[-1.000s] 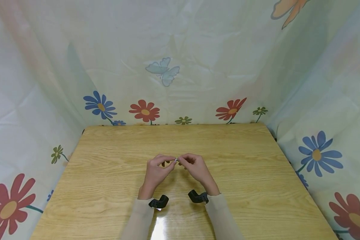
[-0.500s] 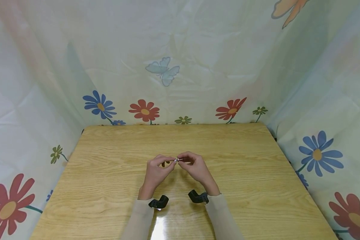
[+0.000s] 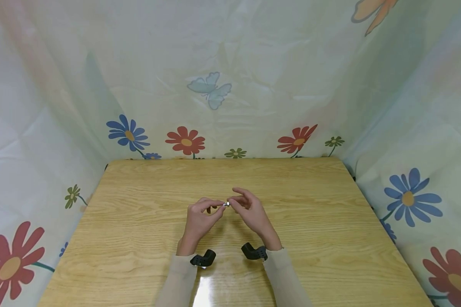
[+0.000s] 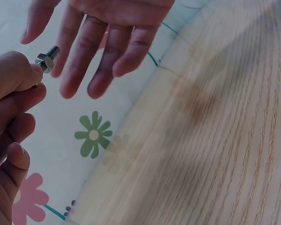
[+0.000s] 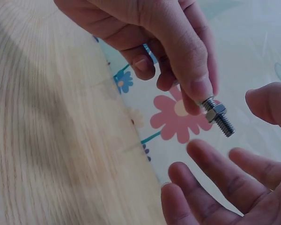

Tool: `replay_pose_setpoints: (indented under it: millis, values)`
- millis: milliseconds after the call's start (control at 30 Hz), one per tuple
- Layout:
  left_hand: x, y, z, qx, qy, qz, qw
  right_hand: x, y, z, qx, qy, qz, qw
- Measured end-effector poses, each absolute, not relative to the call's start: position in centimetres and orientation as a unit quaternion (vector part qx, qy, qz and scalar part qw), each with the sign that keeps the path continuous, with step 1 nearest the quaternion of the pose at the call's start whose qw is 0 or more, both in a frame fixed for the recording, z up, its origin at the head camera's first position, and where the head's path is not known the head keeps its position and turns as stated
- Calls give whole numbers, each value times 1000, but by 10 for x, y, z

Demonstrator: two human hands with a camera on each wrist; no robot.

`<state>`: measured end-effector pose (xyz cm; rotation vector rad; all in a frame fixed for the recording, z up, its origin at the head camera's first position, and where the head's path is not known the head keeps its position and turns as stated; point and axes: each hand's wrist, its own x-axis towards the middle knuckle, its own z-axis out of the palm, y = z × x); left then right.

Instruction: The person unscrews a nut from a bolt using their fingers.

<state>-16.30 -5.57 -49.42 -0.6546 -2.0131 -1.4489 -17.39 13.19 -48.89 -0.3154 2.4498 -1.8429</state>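
Between thumb and forefinger, my left hand pinches a small metal bolt by one end, above the table. A hex nut sits part-way along the bolt's thread, and the threaded end sticks out past it. My right hand is just beside that free end, fingers spread and loosely bent, with a gap to the bolt in the right wrist view. The end within the left fingertips is hidden.
Beneath the hands lies a wooden table. Flower-print cloth hangs behind it and on both sides. Each wrist wears a black camera mount.
My right fingers have come off the bolt and nut and spread apart, the forefinger lifting. More of the bolt and nut shows in the head view. My left hand keeps its pinch.
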Motion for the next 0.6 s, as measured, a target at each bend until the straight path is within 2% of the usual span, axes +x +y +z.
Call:
replay_pose_setpoints:
  millis: [300,600]
  values:
    - [-162,-56,-494,-253,-747,-543,289,-174,128,-492,-64,807,-586,46]
    - [-165,-56,-497,-254,-750,-544,279,-174,130,-494,-94,807,-582,36]
